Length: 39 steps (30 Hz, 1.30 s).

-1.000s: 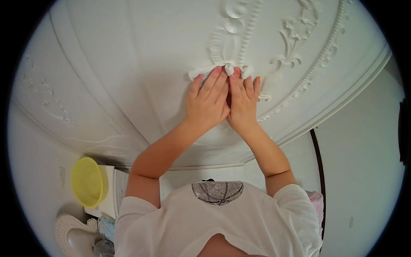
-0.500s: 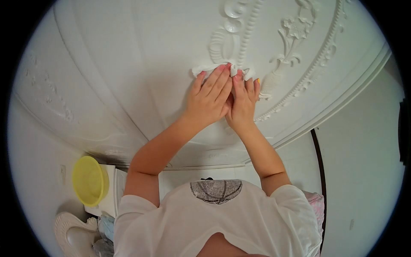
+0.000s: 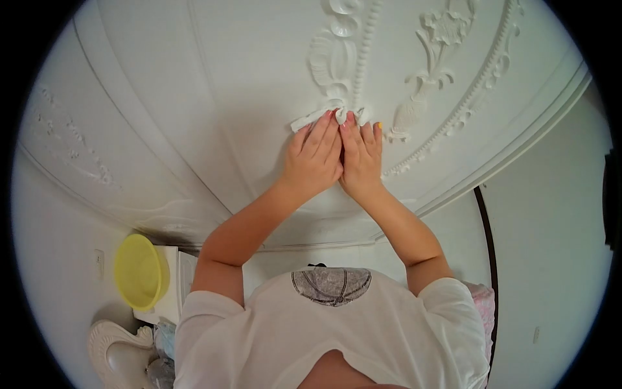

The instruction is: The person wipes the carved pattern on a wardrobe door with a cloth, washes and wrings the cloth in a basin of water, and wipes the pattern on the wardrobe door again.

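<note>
My left hand (image 3: pixel 312 155) and my right hand (image 3: pixel 361 157) lie side by side against a white carved panel (image 3: pixel 253 71). Under their fingertips is a bunched white cloth (image 3: pixel 310 121), pressed on the panel just below a raised scroll ornament (image 3: pixel 340 58). Both sets of fingers point up, nearly straight, holding the cloth to the surface. A twisted bit of cloth sticks up between the two hands. The thumbs are close together, and the part of the cloth under the fingers is hidden.
A carved flower vase relief (image 3: pixel 414 110) and a curved beaded molding (image 3: pixel 479 104) stand out at the right. Below left, a yellow basin (image 3: pixel 139 272) rests on a white cabinet (image 3: pixel 171 279). Near it is a carved cream furniture piece (image 3: pixel 123 360). Pink fabric (image 3: pixel 483 308) shows at the right.
Both hands and the cloth have slid slightly down and left over the panel, uncovering more of the scroll ornament's lower end. The view has also shifted a little.
</note>
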Each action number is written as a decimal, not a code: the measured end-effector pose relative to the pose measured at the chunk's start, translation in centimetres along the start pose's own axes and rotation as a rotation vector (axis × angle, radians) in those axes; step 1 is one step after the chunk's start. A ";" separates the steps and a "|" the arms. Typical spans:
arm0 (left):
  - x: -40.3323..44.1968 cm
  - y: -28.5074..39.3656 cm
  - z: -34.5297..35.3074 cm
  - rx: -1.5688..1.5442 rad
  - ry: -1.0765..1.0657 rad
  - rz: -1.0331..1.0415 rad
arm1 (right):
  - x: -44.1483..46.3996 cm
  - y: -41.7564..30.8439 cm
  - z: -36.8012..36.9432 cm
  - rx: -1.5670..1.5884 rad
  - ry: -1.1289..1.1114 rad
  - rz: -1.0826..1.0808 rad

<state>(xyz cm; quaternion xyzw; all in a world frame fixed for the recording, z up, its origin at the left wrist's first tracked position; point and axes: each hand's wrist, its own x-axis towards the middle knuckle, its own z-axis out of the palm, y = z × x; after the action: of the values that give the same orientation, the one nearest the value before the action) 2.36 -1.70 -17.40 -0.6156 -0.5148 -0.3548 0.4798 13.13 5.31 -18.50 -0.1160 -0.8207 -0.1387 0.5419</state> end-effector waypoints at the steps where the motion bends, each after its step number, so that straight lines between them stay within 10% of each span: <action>1: -0.1 0.2 -0.1 0.002 0.002 -0.004 | -0.2 -0.1 0.1 0.005 0.001 0.011; 39: -1.1 2.4 -2.0 -0.103 -0.283 -0.046 | -2.9 -0.1 0.7 0.188 -0.028 0.150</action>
<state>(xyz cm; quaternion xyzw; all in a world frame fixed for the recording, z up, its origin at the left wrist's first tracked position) 4.60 -3.90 -18.38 -0.6712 -0.5723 -0.3015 0.3620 13.66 5.35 -21.44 -0.1275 -0.8267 -0.0184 0.5476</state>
